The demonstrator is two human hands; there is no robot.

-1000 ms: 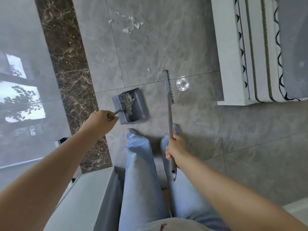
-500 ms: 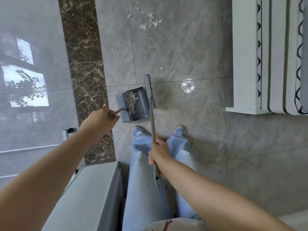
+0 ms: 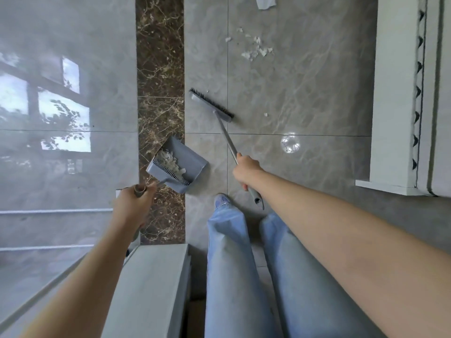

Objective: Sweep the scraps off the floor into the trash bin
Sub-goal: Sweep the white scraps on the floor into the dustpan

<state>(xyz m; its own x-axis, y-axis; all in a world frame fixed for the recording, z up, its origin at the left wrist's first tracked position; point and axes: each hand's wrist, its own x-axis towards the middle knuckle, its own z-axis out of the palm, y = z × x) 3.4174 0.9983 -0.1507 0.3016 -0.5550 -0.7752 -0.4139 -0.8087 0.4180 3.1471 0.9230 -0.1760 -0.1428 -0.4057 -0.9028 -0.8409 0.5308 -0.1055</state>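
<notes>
The left hand (image 3: 133, 203) has its grip clamped on the handle of the dustpan (image 3: 179, 164), which holds white scraps. The right hand (image 3: 246, 170) grips the broom (image 3: 225, 132), its head on the floor (image 3: 305, 93) near scattered paper scraps (image 3: 256, 48) farther ahead.

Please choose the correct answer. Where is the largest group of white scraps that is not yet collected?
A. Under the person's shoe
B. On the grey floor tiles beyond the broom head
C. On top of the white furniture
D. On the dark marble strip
B: the scraps lie on the grey floor tiles, farther from the person than the broom head, not yet swept into the dustpan.
</notes>
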